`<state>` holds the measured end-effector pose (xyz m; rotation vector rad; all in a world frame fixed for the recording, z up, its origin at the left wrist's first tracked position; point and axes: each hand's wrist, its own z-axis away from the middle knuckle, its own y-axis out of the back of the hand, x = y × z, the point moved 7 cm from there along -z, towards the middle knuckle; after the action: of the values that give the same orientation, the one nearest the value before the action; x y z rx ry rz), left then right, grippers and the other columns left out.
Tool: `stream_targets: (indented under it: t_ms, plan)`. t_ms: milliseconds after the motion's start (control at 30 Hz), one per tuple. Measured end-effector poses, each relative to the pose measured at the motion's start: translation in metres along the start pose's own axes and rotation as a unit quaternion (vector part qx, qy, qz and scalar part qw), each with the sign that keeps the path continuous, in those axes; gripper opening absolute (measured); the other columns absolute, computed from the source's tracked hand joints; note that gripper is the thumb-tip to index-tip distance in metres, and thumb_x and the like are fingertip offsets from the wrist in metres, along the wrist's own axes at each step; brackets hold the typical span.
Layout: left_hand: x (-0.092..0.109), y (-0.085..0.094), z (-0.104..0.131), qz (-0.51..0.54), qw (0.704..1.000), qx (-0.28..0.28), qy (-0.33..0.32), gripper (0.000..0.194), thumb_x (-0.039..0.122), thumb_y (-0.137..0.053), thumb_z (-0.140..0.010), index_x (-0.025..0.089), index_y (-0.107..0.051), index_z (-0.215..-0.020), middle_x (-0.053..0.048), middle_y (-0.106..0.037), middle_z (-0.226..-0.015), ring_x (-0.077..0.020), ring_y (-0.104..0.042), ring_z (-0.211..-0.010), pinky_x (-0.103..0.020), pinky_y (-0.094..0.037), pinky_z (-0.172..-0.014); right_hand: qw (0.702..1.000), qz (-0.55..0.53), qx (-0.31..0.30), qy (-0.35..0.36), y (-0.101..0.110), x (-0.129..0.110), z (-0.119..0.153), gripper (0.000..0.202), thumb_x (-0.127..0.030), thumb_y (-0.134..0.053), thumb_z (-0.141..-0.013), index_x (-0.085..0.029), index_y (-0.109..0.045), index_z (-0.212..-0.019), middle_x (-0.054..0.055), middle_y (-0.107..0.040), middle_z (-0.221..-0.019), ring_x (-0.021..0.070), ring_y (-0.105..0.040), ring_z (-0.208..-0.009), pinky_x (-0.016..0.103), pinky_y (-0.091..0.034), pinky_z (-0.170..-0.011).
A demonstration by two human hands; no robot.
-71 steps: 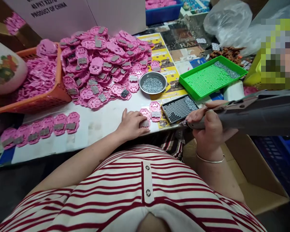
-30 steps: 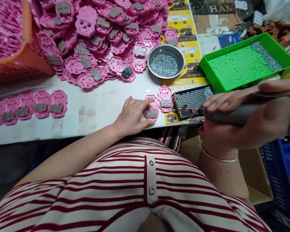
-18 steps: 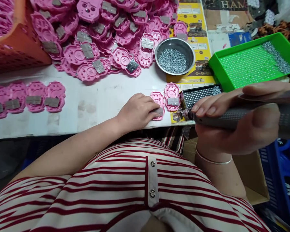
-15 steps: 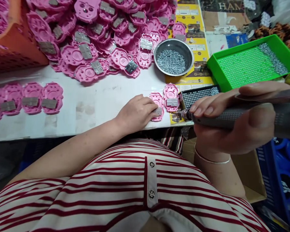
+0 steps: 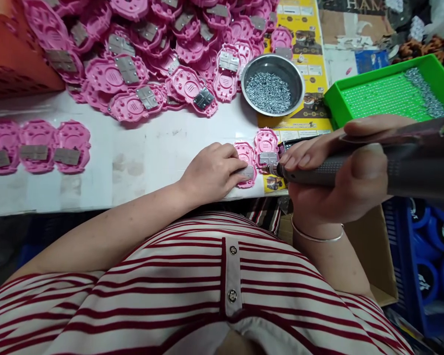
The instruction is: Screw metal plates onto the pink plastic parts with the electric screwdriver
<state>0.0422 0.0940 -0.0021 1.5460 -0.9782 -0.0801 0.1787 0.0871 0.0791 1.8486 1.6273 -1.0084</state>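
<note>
My left hand (image 5: 216, 170) rests on the table with its fingers pressed onto a pink plastic housing (image 5: 245, 150) that has a grey metal plate at its near end. My right hand (image 5: 329, 172) is wrapped round a grey electric screwdriver (image 5: 318, 165), which lies almost level. Its bit points left, close to the right side of the held housing; I cannot tell whether it touches. Just right of that piece lies a second pink housing (image 5: 266, 142) with its own metal plate. A black screw tray (image 5: 296, 141) is mostly hidden behind my right hand.
A steel bowl of screws (image 5: 299, 93) stands behind the housings. At the right is a green tray (image 5: 373, 96) with screws along one side. Many pink housings (image 5: 129, 74) are heaped at the back, beside an orange basket (image 5: 18, 54). More housings (image 5: 72, 140) stand in a row at left.
The screwdriver in my right hand has moved left, its bit now nearer the held housing. My left hand stays on that housing. The view has shifted slightly.
</note>
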Motion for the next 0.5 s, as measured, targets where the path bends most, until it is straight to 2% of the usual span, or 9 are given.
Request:
stream_targets:
  t_ms: [133, 367, 500]
  plan:
    - [-0.0009, -0.0011, 0.0006, 0.002, 1.000, 0.001, 0.014, 0.025, 0.038, -0.060, -0.094, 0.018, -0.076, -0.091, -0.008, -0.066, -0.093, -0.0217, -0.059, -0.087, -0.038, -0.047, -0.081, 1.000, 0.002, 0.011, -0.016, 0.0054, 0.0105, 0.0034, 0.023, -0.050, -0.061, -0.085, -0.033, -0.063, -0.100, -0.008, -0.047, -0.061, 0.0078, -0.052, -0.049, 0.027, -0.050, -0.050]
    - [-0.0007, -0.0008, 0.0009, 0.007, 1.000, -0.002, 0.020, 0.024, 0.036, -0.061, -0.093, 0.018, -0.075, -0.093, -0.008, -0.066, -0.093, -0.0217, -0.058, -0.086, -0.038, -0.047, -0.082, 0.999, 0.022, -0.007, -0.040, 0.0004, 0.0110, 0.0075, 0.016, -0.049, -0.061, -0.086, -0.035, -0.063, -0.093, -0.005, -0.046, -0.062, 0.0128, -0.053, -0.053, 0.033, -0.050, -0.054]
    - [-0.0011, -0.0008, 0.0006, 0.024, 0.999, -0.012, 0.020, 0.019, 0.032, -0.062, -0.092, 0.019, -0.075, -0.094, -0.007, -0.066, -0.095, -0.0209, -0.059, -0.089, -0.038, -0.047, -0.084, 0.999, 0.032, -0.001, -0.031, -0.0012, 0.0079, 0.0073, 0.015, -0.049, -0.059, -0.088, -0.035, -0.062, -0.092, -0.004, -0.043, -0.062, 0.0122, -0.049, -0.051, 0.032, -0.048, -0.053]
